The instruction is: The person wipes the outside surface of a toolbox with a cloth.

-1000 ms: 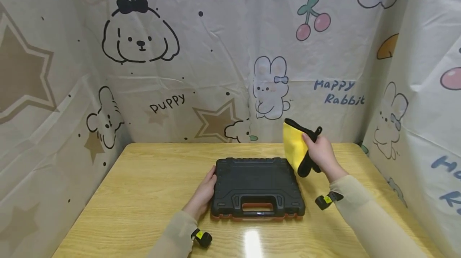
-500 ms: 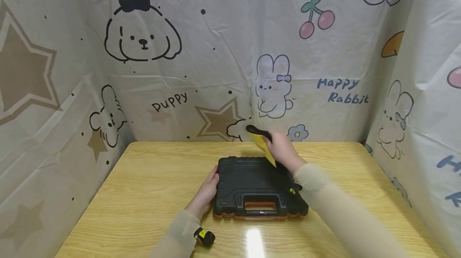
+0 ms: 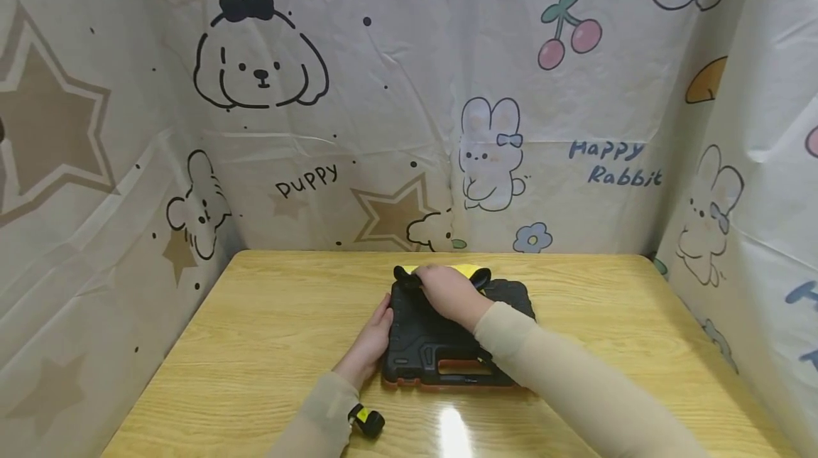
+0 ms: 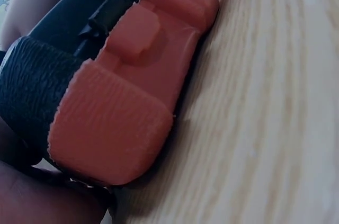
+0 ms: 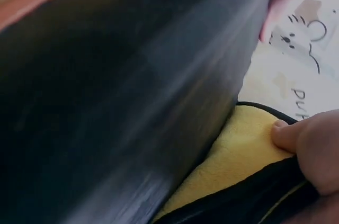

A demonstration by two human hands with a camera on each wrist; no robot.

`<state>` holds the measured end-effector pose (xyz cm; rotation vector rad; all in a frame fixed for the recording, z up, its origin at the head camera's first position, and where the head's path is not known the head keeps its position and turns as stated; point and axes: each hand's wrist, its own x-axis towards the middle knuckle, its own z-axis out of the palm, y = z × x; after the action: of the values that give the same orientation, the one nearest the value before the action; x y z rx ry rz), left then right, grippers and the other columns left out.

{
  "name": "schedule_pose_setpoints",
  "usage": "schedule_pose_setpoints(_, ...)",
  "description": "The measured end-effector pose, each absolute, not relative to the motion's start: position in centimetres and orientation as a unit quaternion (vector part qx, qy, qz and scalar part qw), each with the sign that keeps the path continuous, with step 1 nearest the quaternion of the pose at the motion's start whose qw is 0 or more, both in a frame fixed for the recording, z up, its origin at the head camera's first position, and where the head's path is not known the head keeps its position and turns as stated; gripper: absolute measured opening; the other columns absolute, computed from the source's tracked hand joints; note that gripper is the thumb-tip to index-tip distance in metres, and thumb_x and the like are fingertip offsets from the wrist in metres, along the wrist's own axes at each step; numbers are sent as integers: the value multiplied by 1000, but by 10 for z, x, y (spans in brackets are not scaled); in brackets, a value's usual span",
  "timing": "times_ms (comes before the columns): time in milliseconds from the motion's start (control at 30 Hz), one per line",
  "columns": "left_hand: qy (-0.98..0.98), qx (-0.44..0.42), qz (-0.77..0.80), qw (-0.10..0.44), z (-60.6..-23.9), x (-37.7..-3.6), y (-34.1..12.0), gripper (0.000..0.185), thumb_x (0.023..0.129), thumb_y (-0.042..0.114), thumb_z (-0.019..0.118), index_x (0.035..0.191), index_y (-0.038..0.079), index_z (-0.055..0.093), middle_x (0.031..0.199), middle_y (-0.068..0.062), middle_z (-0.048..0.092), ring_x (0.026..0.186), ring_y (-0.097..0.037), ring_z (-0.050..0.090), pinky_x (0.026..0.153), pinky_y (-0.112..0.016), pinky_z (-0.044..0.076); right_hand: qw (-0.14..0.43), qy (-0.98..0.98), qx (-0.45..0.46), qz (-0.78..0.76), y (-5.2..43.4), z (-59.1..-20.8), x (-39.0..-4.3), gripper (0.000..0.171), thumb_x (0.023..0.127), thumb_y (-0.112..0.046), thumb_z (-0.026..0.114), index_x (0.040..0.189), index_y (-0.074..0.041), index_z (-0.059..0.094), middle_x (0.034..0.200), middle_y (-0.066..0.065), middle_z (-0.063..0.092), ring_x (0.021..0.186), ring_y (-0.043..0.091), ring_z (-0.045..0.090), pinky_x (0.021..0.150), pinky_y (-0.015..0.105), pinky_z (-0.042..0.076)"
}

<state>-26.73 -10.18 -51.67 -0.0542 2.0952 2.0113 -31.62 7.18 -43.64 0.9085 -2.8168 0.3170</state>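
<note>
1. Since a second ago, the right hand (image 3: 449,292) has swung in from the right side of the table, where it held the yellow cloth (image 3: 464,271) up in the air, and now presses that cloth down on the far left part of the black tool case (image 3: 508,296).
2. Readable writing sits only on the backdrop sheet (image 3: 409,89): "puppy" beside a brown star, and "Happy Rabbit" to the right of a drawn rabbit. No brand or label can be made out on the case or the cloth.
3. That case lies at the middle of the wooden table (image 3: 255,330), its orange handle recess on the near side.
4. At the case's left edge rests the left hand (image 3: 372,341), fingers laid fairly straight along the side; it grips nothing.
5. Fingers of the right hand are bent over the cloth and hold it flat against the lid. The forearm in its beige sleeve crosses the case's near right corner and hides that part.
6. A small black and yellow wrist device (image 3: 366,420) lies near the left sleeve.
7. Only the left wrist view shows the case's orange corner and latch (image 4: 114,107) close up, resting on the wood grain.
8. Only the right wrist view shows the cloth's yellow pile and black edging under a fingertip (image 5: 288,136), right beside the blurred dark lid.
</note>
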Motion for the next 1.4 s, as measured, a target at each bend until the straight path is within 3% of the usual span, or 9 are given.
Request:
schedule_pose_setpoints(233,726,-27,675,126,-515,-267,-101,57,115,30,27,167,15,11,173,-18,9,159,-42,5,127,-62,7,66,-942,326,43,56,-438,-315,19,104,-8,59,116,-7,73,106,7,77,97,22,75,85,38,62)
schedule_pose_setpoints(467,733,-27,669,122,-515,-267,-100,57,114,27,28,167,14,12,173,-17,9,159,-41,5,127,-63,7,74,-936,342,-41,44,-437,-308,13,101,-5,62,105,-10,74,98,3,76,91,17,74,81,33,62)
schedule_pose_setpoints(700,737,-10,668,109,-514,-266,-100,58,112,13,30,166,7,11,170,-25,16,158,-44,10,128,-60,11,71,-930,350,-89,43,-437,-291,15,102,-7,63,113,-10,73,103,3,76,91,13,73,85,29,62)
schedule_pose_setpoints(967,725,6,681,104,-513,-264,-101,55,115,25,26,165,4,17,167,-24,26,156,-43,19,127,-58,16,72,-913,377,-135,45,-435,-263,23,101,-10,65,124,-10,69,113,4,75,97,11,73,87,25,61)
schedule_pose_setpoints(1033,728,1,678,103,-512,-263,-101,55,115,26,25,165,5,18,167,-24,27,156,-43,21,127,-59,18,73,-906,384,-159,47,-435,-256,36,96,-12,74,131,-10,66,121,4,74,102,10,72,91,24,60)
schedule_pose_setpoints(1167,735,-13,671,101,-514,-264,-101,54,115,29,27,164,7,23,166,-23,30,155,-42,24,127,-59,20,68,-901,391,-176,50,-435,-243,47,95,-13,76,139,-11,62,130,3,71,112,10,70,94,23,58)
schedule_pose_setpoints(1300,738,-24,667,100,-517,-265,-102,54,114,33,31,161,7,30,162,-24,37,152,-43,31,125,-59,24,78,-892,404,-187,52,-436,-231,38,101,-13,66,139,-12,64,130,2,71,112,10,70,90,21,59)
schedule_pose_setpoints(1400,737,-25,667,105,-519,-266,-103,58,113,34,34,164,8,24,166,-23,31,155,-44,24,127,-61,18,77,-884,416,-198,53,-437,-221,40,100,-16,69,139,-12,63,133,2,69,114,11,69,90,21,59)
